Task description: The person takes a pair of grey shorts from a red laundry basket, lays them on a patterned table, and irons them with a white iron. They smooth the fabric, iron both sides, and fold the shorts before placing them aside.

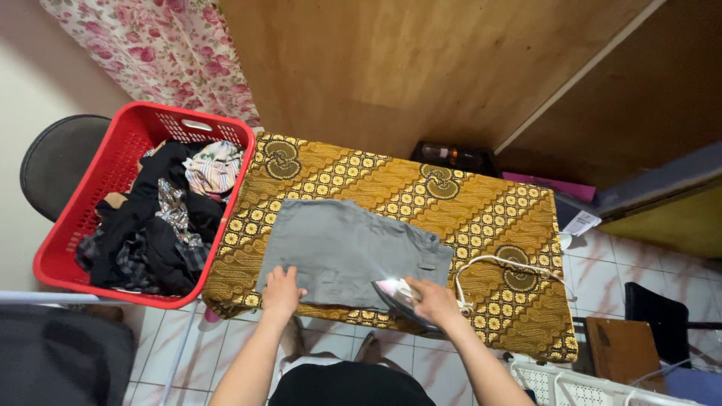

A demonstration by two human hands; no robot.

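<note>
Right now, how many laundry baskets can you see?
2. A red basket full of clothes stands left of the ironing table. A white basket shows partly at the bottom right edge. Others may lie out of frame.

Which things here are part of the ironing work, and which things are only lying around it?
In use:
- flat grey cloth garment, pressed down by left hand
- shiny metal iron, held by right hand
- white cord
- gold patterned cloth-covered board

Lying about:
- red plastic basket of dark clothes
- black round chair
- dark bottle
</note>
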